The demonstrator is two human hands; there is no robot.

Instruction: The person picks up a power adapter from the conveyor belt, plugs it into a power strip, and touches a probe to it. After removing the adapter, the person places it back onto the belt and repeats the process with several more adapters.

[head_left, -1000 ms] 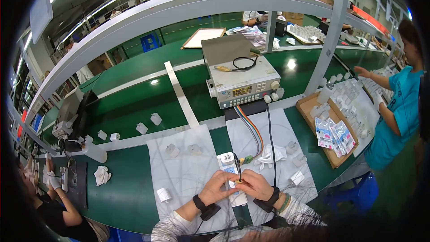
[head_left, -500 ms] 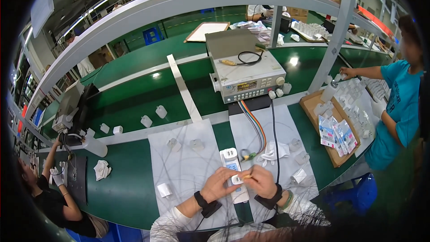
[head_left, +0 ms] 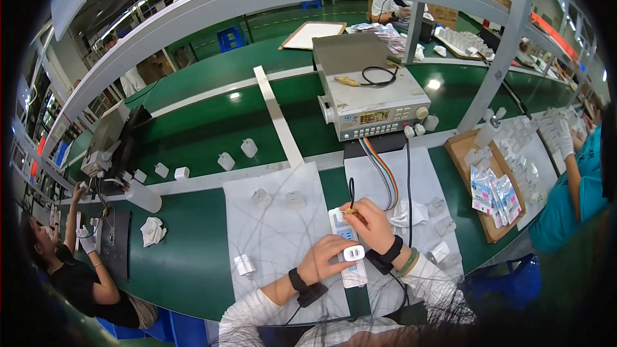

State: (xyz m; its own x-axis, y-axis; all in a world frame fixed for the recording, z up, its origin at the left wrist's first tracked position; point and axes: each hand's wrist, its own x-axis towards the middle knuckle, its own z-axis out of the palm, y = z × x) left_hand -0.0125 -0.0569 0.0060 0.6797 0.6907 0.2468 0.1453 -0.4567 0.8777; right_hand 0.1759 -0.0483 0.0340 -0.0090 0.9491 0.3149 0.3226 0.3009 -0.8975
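My left hand [head_left: 321, 261] pinches a small white two-port USB charger [head_left: 353, 253] over the near part of a white power strip [head_left: 355, 277]. A little farther away, my right hand [head_left: 373, 223] closes its fingertips on a yellowish cable plug [head_left: 350, 211] with a black lead looping up from it. That plug is against another white charger [head_left: 337, 216] at the strip's far end; my fingers partly hide it, so I cannot tell whether the plug is inside its port. Several frosted charger bags or covers lie around, such as one [head_left: 260, 198] on the left white sheet.
A bench test meter [head_left: 379, 112] stands behind, with coloured wires [head_left: 384, 173] running toward the strip. On the right is a cardboard tray [head_left: 498, 231] of packets. A white cloth [head_left: 409, 213] lies beside my right hand. Co-workers sit at left and stand at right.
My right hand has moved with the cable plug away from the near charger to the one at the strip's far end. My left hand keeps the near charger, now tilted toward me.
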